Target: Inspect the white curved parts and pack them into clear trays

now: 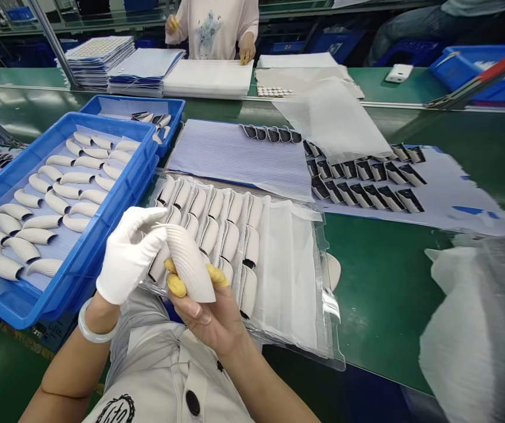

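Note:
A curved, ribbed white piece (189, 264) is held up over a clear plastic tray, pinched by my right hand (203, 311), whose fingertips wear yellow cots. My left hand (127, 255), in a white glove, grips the upper end of the same piece. Beneath both hands, the clear tray (323, 282) holds rows of similar white pieces (230, 241) standing on edge. A blue plastic tray (71, 229) to the left holds several more, lying flat on a sheet. My hands partly hide the clear tray's near rows.
A green workbench (380, 294) runs across the view. Black-and-white pieces (358, 188) lie in rows on a sheet at centre right. A smaller blue tray (146, 120) stands behind. Crumpled translucent plastic (477, 329) lies at right. Across the bench, a co-worker (212, 29) handles stacked white sheets (208, 76).

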Demonstrator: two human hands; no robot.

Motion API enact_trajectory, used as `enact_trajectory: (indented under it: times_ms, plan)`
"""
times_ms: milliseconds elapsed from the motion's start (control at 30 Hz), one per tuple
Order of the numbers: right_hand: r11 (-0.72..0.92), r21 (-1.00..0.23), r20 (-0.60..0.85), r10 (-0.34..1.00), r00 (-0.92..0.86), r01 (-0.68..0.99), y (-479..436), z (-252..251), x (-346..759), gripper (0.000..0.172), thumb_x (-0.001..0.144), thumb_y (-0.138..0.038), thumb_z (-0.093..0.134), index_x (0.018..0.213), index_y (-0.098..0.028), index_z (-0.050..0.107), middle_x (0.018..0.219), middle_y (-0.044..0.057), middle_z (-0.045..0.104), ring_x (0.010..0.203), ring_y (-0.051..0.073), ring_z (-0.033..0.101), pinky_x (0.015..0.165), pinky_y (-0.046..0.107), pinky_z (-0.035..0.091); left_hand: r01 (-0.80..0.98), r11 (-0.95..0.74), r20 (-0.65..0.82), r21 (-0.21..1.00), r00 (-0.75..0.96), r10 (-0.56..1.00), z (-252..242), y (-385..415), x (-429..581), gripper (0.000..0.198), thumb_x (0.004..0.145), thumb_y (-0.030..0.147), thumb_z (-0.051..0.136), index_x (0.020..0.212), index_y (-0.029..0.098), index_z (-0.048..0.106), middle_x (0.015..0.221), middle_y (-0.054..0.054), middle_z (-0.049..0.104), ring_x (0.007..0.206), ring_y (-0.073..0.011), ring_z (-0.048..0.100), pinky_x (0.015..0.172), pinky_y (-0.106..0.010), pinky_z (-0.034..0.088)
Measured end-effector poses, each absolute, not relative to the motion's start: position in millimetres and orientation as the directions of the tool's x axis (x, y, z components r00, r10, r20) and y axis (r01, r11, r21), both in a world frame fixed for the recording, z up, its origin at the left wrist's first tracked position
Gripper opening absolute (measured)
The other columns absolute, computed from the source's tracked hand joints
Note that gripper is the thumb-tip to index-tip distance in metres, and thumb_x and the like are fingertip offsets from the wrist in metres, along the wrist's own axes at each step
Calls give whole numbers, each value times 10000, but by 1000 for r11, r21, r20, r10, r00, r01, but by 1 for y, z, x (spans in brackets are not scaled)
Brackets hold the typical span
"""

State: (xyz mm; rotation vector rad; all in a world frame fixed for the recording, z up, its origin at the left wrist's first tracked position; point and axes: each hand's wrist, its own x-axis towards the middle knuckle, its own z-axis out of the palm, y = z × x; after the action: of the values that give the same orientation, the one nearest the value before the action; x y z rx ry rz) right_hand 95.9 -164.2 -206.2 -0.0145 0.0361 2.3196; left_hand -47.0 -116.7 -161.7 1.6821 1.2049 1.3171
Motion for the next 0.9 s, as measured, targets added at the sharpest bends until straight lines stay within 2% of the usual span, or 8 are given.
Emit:
enact_trajectory:
  times_ms: [100,167,200,367,467,667,800,900]
  plan:
    - [-653,-16,-86,755,-650,-757,-162,-206,96,334,782,-327,621,991,-66,633,779,65,682,579,70,559,460,107,468,387,-368,277,845,270,922,-157,-123,-45,895,615,466,796,1386,201,426,1394,-124,452,1274,-295,446,1064,-402,387]
    - [-642,-25,-116,763,-636,-766,-161,-206,96,295,782,-320,629,951,-78,632,781,58,671,584,75,548,465,117,474,487,-382,240,786,329,913,-154,-125,-43,1080,493,429,865,1423,188,373,1436,-139,405,1315,-321,395,1097,-420,351]
    - [-637,-28,-115,768,-630,-771,-161,-206,96,289,784,-322,633,938,-78,633,783,58,668,567,68,527,453,113,466,510,-373,236,775,313,920,-153,-124,-42,1023,520,409,856,1406,179,401,1412,-137,439,1297,-311,419,1091,-410,360]
    - [-658,-7,-77,751,-656,-753,-165,-204,94,387,773,-332,668,1006,-26,631,821,87,661,510,32,400,385,60,396,359,-298,300,884,51,952,-158,-113,-40,282,855,358,600,1055,182,692,1052,-63,691,988,-186,629,907,-288,484]
    - [-680,43,-68,729,-681,-732,-170,-202,92,382,780,-317,673,1018,-23,622,763,61,633,498,24,369,382,31,374,207,-339,340,918,32,940,-164,-109,-42,261,881,380,566,923,185,734,949,-61,718,896,-170,649,832,-261,500]
    - [-672,49,-82,735,-673,-739,-176,-203,92,316,787,-354,671,918,-68,641,675,13,560,452,35,262,352,35,357,-101,-305,315,947,110,943,-174,-107,-49,406,828,542,566,918,184,734,918,-85,711,848,-196,655,795,-302,516]
    - [-678,74,-31,731,-682,-731,-177,-204,94,250,822,-334,647,788,-86,653,657,6,541,432,25,264,337,25,350,-167,-263,291,950,172,941,-173,-103,-50,311,692,424,762,893,188,732,879,-60,706,823,-182,647,769,-280,511]
    - [-691,79,-1,721,-693,-719,-178,-208,95,195,844,-276,647,829,-83,670,690,11,553,418,4,264,351,17,351,-122,-217,232,968,125,965,-167,-103,-47,215,662,327,794,773,161,716,754,-34,677,716,-152,619,694,-261,503]
